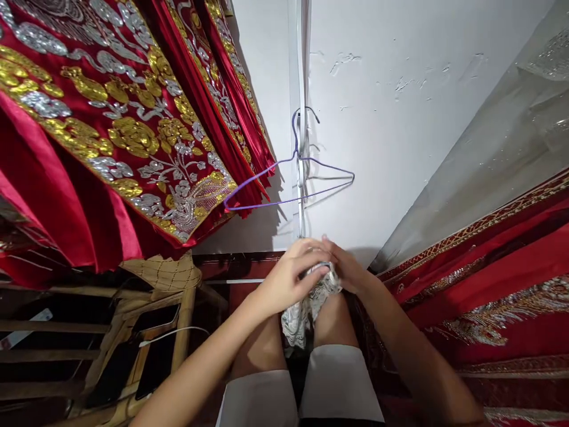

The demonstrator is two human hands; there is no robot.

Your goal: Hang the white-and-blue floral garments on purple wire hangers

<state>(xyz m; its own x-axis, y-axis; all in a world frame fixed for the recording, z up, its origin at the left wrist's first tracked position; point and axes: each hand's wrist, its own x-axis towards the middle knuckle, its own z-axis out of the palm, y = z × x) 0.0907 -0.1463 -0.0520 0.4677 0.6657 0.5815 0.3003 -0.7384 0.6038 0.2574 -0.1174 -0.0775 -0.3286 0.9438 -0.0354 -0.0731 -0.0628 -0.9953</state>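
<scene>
Both my hands are together in front of my knees, around a crumpled piece of patterned white-and-grey fabric. My left hand has its fingers curled over the cloth's bunched top. On the other side of that bunch is my right hand, its fingers closed and partly hidden behind the left. The fabric hangs down between my knees; what kind of item it is I cannot tell. Above my hands, a purple wire hanger hangs with nothing on it from a pale strip on the wall.
Red garments with gold and silver sequins hang at the upper left. More red beaded fabric and sheer white fabric hang on the right. A bamboo chair at the lower left holds phones and a white cable.
</scene>
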